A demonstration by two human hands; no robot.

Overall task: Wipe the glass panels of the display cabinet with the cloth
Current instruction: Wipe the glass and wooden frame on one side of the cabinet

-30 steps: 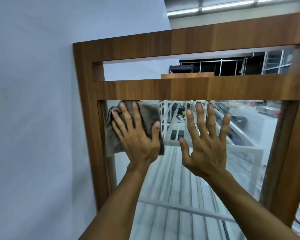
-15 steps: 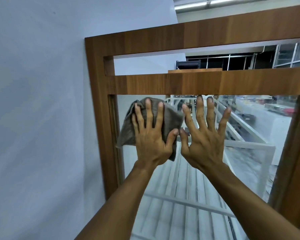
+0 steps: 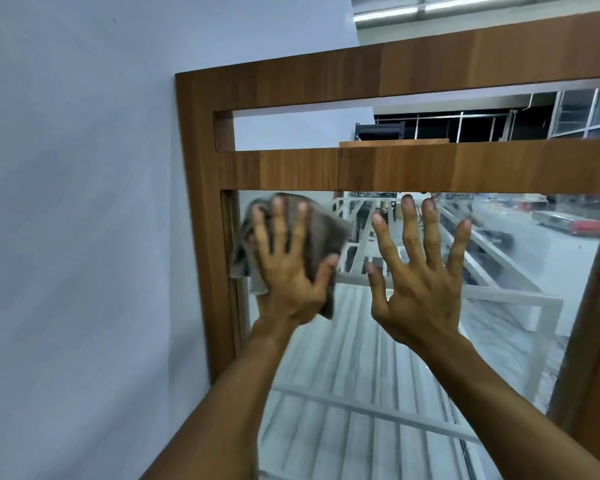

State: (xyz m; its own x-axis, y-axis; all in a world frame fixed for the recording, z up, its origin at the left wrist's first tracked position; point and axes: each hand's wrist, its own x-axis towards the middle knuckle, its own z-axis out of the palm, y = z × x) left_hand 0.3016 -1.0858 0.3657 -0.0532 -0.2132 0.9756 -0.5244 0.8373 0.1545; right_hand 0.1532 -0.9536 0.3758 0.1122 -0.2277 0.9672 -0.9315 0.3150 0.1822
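The display cabinet has a brown wooden frame (image 3: 201, 209) around a large glass panel (image 3: 378, 358). My left hand (image 3: 288, 268) lies flat with spread fingers on a grey cloth (image 3: 323, 233), pressing it against the panel's upper left corner, right beside the frame's left post. My right hand (image 3: 420, 285) rests flat on the bare glass to the right of the cloth, fingers apart, fingertips just under the frame's crossbar (image 3: 430, 164). It holds nothing.
A pale blue-white wall (image 3: 77, 220) stands close on the left of the cabinet. The frame's right post (image 3: 596, 341) bounds the panel on the right. Through and in the glass I see white metal racks (image 3: 499, 292) and a workshop floor.
My left hand slid the cloth right toward my right hand, then back left toward the frame post; it is motion-blurred now. My right hand has stayed flat on the glass.
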